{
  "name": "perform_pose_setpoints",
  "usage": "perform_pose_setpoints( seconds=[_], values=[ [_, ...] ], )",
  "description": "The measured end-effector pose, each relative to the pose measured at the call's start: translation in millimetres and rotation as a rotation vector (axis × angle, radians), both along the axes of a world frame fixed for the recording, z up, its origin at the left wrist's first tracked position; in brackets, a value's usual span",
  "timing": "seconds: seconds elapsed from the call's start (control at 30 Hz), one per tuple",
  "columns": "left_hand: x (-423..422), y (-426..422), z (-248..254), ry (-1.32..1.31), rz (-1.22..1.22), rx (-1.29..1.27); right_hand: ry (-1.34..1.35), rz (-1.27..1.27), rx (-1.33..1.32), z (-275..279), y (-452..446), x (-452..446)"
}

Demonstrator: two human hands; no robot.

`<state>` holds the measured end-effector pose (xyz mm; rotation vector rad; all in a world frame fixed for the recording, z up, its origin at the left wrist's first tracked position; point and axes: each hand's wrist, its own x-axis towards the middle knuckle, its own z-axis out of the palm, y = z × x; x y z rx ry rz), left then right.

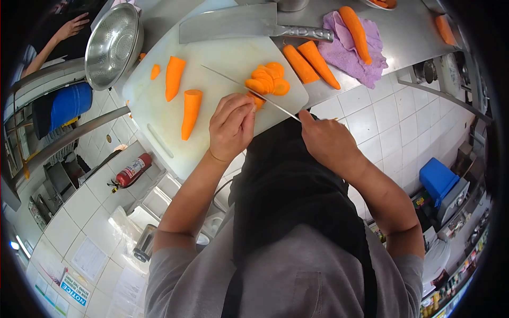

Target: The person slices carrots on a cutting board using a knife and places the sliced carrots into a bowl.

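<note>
My right hand (330, 139) is closed round the handle of a knife (275, 106), whose thin blade reaches left across the white cutting board (222, 58). With fingers curled, my left hand (231, 123) grips a piece of carrot (256, 100) right beside the blade. Round carrot slices (269, 78) lie overlapping just past the blade. Two larger peeled carrot pieces, one upper (174, 78) and one lower (191, 114), rest on the board to the left, near a small carrot end (155, 71).
A cleaver (228, 24) lies across the board's far edge. Two peeled carrots (310, 63) sit right of the board, and another carrot (356, 34) rests on a purple cloth (379, 61). A metal colander (114, 47) stands at left. Another person's hand (72, 27) shows upper left.
</note>
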<state>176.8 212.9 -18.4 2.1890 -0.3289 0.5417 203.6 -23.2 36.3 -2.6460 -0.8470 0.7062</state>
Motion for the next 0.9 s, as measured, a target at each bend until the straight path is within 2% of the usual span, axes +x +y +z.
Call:
perform_pose_setpoints(
  seconds=[0.23,0.53,0.8,0.9],
  values=[
    [1.0,-0.2,0.7,0.006,0.015,0.021,-0.037,0.036,-0.098,55.9,-39.9,-21.9],
    [0.6,0.7,-3.0,0.000,0.019,-0.011,0.038,0.013,-0.078,-0.4,9.5,-1.9],
    [0.3,2.2,0.4,0.001,0.023,0.007,-0.021,0.038,-0.107,64.0,-23.4,-20.7],
    [1.2,1.9,-0.4,-0.002,0.020,-0.009,-0.010,0.037,-0.110,60.7,-32.7,-22.0]
  ],
)
